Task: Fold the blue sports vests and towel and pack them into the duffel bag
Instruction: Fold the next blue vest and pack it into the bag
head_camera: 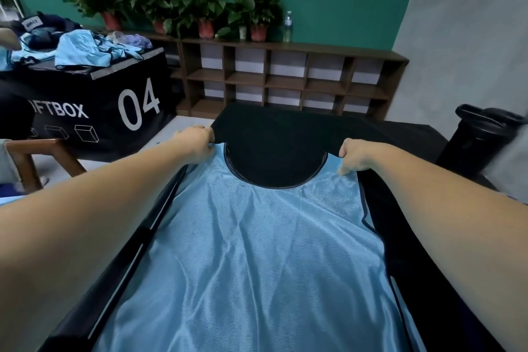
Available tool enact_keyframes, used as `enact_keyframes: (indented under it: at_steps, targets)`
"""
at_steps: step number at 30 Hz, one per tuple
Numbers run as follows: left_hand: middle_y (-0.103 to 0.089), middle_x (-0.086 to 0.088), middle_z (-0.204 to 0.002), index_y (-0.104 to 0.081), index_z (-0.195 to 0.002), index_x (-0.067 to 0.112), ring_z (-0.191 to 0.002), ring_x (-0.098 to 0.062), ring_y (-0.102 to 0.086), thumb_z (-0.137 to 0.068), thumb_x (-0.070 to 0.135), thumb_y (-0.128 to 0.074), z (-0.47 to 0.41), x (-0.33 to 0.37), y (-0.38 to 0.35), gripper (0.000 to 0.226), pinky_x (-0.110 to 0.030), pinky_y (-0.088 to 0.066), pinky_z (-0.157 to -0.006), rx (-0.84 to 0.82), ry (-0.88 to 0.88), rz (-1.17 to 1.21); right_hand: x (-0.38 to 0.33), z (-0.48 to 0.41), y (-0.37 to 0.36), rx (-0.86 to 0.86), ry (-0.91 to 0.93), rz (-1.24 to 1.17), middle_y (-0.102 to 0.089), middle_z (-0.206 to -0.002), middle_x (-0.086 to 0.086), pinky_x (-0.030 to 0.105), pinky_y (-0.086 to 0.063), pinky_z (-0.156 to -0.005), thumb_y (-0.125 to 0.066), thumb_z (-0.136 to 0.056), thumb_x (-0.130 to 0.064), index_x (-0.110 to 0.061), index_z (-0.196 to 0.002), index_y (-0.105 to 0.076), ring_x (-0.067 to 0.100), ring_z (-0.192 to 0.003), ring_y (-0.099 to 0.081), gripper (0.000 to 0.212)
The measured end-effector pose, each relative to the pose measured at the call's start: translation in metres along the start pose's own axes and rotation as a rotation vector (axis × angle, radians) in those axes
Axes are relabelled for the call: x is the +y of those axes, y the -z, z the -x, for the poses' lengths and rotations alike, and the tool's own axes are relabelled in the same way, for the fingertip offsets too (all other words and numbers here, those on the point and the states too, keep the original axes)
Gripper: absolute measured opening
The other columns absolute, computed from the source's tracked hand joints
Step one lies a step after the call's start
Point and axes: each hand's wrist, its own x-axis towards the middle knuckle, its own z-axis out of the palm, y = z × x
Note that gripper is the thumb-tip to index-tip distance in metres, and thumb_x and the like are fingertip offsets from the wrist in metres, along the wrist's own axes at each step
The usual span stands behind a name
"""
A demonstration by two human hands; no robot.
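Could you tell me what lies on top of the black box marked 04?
Crumpled light blue vests, with a dark white-labelled item behind them; anything beneath the heap is covered.

Bottom edge cuts off the lower hem of the light blue shiny mesh sports vest (257,251). Fingertips of left hand (197,141) and right hand (354,156) curl out of sight at its shoulder straps. White label on dark navy fabric bag (43,27): too small to read
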Motion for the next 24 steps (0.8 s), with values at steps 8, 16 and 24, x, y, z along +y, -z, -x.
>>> enact_keyframes:
  at_steps: [8,16,24]
  targets:
    - [-0.066,0.000,-0.092,-0.066,-0.091,0.021,-0.100,-0.029,-0.062,-0.092,0.032,-0.063,0.019,0.009,0.021,0.011,-0.040,-0.047,-0.087,0.063,0.060,0.107,0.000,0.001,-0.002,-0.004,-0.020,-0.012,-0.059,-0.103,0.007,0.033,-0.047,-0.073,-0.081,-0.089,-0.021,-0.012,-0.090,-0.056,0.029,-0.092,-0.059,0.026]
    - [-0.063,0.001,-0.075,-0.063,-0.088,0.012,-0.066,-0.015,-0.053,-0.093,0.024,-0.074,0.121,0.019,0.057,0.017,-0.030,-0.040,-0.061,0.172,-0.005,0.565,-0.012,0.033,0.002,0.037,-0.071,-0.058,-0.068,-0.109,0.010,0.032,-0.051,-0.074,-0.078,-0.091,-0.020,-0.005,-0.107,-0.065,0.026,-0.089,-0.062,0.025]
    - [-0.071,0.002,-0.072,-0.061,-0.082,0.023,-0.065,-0.016,-0.062,-0.092,0.025,-0.076,0.216,0.009,0.082,0.018,-0.027,-0.043,-0.058,0.197,-0.024,0.524,-0.001,0.075,-0.012,0.306,-0.068,-0.278,-0.071,-0.094,0.006,0.043,-0.059,-0.082,-0.065,-0.085,-0.005,-0.014,-0.084,-0.057,0.027,-0.088,-0.066,0.012]
